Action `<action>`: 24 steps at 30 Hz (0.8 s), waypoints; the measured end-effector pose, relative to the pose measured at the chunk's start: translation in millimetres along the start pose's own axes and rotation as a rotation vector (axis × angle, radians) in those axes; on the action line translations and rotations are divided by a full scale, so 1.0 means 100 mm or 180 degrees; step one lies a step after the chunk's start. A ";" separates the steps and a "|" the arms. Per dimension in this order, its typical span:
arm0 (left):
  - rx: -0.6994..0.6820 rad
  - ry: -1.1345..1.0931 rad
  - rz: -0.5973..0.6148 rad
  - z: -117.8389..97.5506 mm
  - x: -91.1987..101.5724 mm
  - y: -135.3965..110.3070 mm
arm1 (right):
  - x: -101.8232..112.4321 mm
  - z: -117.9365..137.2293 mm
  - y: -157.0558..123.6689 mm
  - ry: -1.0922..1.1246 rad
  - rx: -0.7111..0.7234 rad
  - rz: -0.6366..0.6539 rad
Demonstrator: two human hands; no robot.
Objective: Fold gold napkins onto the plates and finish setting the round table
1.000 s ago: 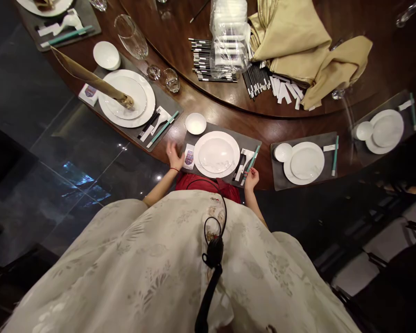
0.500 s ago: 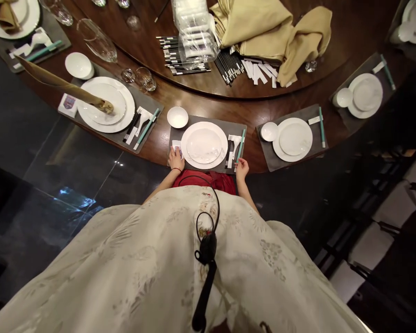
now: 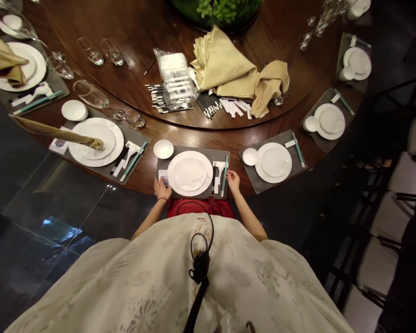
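Beneath the left hand, a small white card with a purple print at the near left corner of a grey rectangular placemat, fingers spread flat over it, any pinch impossible to make out. Right hand just beside slim teal chopsticks, fingers and thumb loosely apart, clamped on nothing visible. Next to those chopsticks, one white ceramic spoon and one slim black pair of chopsticks. At the mat's centre, one round white plate with a smaller plate on top; at its far left corner, one small white bowl. Along the dark polished wooden table, six grey placemats in all, each with white plates and a small bowl. On the plate to the left, one rolled tan napkin; on the next plate along, one folded tan napkin. On the central turntable, one heap of gold cloth napkins, one plastic-wrapped stack of white packets, and bundled black-and-white chopsticks. Over the lap, a cream embroidered robe atop a red garment
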State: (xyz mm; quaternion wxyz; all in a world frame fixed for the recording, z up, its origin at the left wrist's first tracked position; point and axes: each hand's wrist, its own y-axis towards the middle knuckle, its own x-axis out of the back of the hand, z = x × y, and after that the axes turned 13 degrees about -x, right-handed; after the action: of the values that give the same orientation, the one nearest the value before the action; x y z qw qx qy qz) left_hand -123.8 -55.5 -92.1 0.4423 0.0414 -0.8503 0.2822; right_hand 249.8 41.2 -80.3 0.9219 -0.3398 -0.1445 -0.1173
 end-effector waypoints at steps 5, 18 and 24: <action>-0.0147 -0.0276 -0.0932 -0.09 -0.20 -0.13 | 0.28 1.22 1.22 -0.1075 0.0555 -0.0146; 0.0428 -0.0469 -0.1454 -0.51 -0.92 -0.86 | -0.69 3.78 3.33 -0.4453 0.2448 0.0005; 0.0838 -0.0564 -0.1449 -0.58 -0.96 -1.03 | -0.96 3.91 3.35 -0.5302 0.2921 0.0571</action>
State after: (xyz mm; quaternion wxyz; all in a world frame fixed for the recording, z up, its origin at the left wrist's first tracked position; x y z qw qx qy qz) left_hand 9.7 -128.8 -94.3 0.4091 0.3131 -0.8105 0.2789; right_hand 192.8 559.4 -28.0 0.5718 0.0708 -0.7597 0.3016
